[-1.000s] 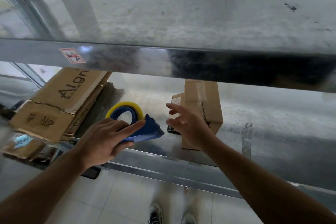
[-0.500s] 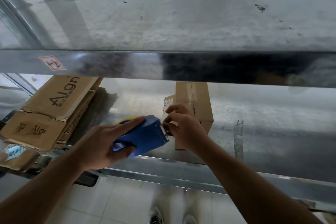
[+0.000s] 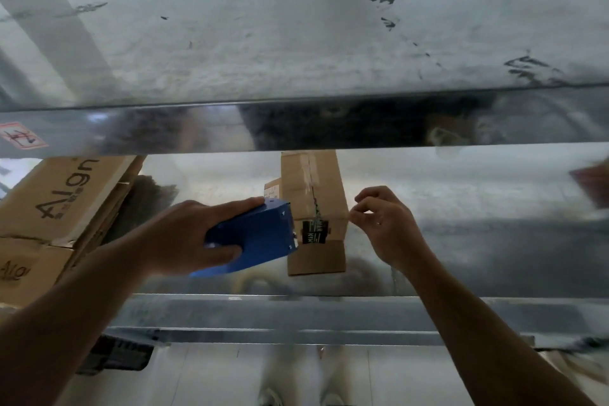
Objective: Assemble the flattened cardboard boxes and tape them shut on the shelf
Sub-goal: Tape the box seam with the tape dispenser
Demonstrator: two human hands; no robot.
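Left hand (image 3: 184, 241) grips the dispenser (image 3: 260, 234); right hand (image 3: 385, 224) pinches something thin (tape, I judge). One box (image 3: 313, 194) stands mid shelf (image 3: 461, 241), seam half taped; flat boxes (image 3: 59, 201) wait left.

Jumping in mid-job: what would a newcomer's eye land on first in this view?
The blue tape dispenser stands out at centre, gripped by the left hand in front of the left edge of the small box standing on the lower shelf. Just right of the box, the right hand pinches its fingertips together, perhaps on clear tape I cannot make out. Flattened boxes are stacked far left.
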